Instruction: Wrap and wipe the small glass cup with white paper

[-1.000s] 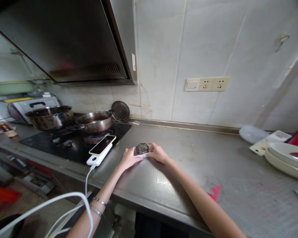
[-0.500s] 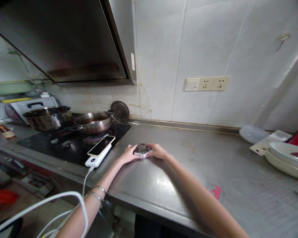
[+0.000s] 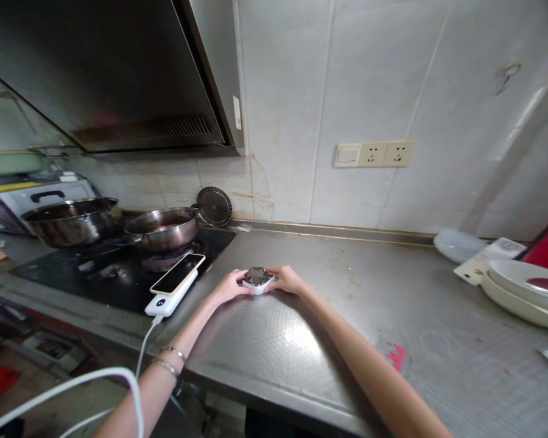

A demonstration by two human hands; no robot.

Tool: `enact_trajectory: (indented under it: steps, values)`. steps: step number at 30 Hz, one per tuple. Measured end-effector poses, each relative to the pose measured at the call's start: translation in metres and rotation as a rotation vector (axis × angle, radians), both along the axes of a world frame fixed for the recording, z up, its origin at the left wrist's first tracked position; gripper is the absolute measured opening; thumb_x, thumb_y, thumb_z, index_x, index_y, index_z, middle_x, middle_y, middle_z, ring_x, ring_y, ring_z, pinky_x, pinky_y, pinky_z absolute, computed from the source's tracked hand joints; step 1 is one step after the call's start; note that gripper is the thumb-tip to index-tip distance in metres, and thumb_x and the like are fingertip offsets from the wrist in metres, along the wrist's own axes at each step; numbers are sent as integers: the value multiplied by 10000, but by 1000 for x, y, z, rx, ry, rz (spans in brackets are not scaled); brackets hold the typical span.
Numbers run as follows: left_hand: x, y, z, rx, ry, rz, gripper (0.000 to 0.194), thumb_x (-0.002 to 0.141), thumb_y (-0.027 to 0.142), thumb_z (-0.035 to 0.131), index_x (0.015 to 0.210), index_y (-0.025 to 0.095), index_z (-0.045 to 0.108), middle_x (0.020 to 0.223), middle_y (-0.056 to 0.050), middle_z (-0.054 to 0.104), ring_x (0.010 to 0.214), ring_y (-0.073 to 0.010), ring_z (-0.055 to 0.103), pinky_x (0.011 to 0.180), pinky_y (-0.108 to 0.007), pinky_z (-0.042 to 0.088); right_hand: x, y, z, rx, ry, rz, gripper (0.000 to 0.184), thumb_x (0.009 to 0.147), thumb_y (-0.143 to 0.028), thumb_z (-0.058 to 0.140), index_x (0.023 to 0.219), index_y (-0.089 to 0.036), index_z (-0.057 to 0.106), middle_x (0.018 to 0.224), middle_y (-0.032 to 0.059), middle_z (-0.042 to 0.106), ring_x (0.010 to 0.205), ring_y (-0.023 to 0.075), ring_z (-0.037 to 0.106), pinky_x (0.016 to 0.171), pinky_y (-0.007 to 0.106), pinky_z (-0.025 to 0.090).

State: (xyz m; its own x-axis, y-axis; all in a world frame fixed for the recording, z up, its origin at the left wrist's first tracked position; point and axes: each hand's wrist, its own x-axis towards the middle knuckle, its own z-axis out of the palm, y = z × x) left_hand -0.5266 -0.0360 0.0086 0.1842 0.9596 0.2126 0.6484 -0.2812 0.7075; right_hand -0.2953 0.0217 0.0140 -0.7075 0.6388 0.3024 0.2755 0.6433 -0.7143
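Observation:
A small object with pale, angled sides and a dark, uneven top is on or just above the steel counter; I cannot make out its exact kind. My left hand grips its left side, thumb at the near edge and fingers behind. From the right, my right hand closes on the opposite side in the same way. The fingertips behind the object are partly hidden. Left of my left hand, a phone lies on a white power bank with a cable plugged in.
Two steel pots, a larger one and a smaller one, stand on the black gas hob. A round dark disc leans against the wall. Stacked plates sit far right. The white cable crosses over my left forearm.
The view has turned slightly to the right, so most things appear a little further left. Both hands keep their hold on the small object.

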Motion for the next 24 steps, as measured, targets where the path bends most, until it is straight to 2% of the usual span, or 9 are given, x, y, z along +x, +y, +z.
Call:
enact_trajectory:
  steps: [4, 7, 10, 14, 20, 24]
  values:
    - [10, 2, 5, -15, -56, -34, 648, 546, 249, 815, 1163, 162, 636, 1129, -87, 661, 1057, -242, 603, 939, -327, 442, 12, -2, 4, 46, 10, -31, 610, 616, -461, 780, 1161, -214, 661, 1088, 33, 708, 990, 279, 654, 865, 316, 473]
    - [29, 9, 12, 4, -74, -58, 683, 526, 255, 832, 1172, 166, 631, 1165, -95, 653, 1070, -252, 606, 948, -338, 443, 35, -4, 10, 44, 23, -72, 650, 612, -477, 775, 1192, -215, 642, 1148, 53, 678, 1037, 299, 638, 894, 345, 471]
    - [62, 16, 21, 57, -44, -95, 694, 498, 272, 852, 1154, 180, 644, 1193, -92, 644, 1090, -262, 600, 970, -342, 433, 70, -9, 16, 42, 37, -129, 646, 614, -471, 772, 1197, -225, 639, 1155, 50, 672, 1057, 314, 630, 897, 363, 479]
    - [119, 27, 27, 106, -32, -243, 672, 527, 305, 844, 1161, 215, 641, 1222, -71, 635, 1157, -262, 564, 1016, -352, 406, 128, -18, 22, 43, 24, -233, 678, 586, -448, 790, 1203, -215, 634, 1177, 65, 659, 1074, 325, 620, 924, 392, 475]
    - [199, 41, 12, 41, -33, -317, 818, 526, 370, 834, 1265, 142, 565, 1414, -172, 425, 1312, -291, 415, 1115, -413, 294, 206, -35, 14, 15, 7, -398, 656, 561, -434, 800, 1156, -195, 665, 1171, 79, 663, 1092, 333, 609, 956, 420, 458]
    - [230, 43, 3, 58, -32, -381, 772, 559, 355, 821, 1264, 167, 569, 1407, -154, 441, 1312, -284, 416, 1119, -408, 293, 238, -45, 6, -10, 1, -478, 639, 567, -403, 806, 1150, -182, 669, 1160, 83, 669, 1098, 334, 605, 955, 409, 455]
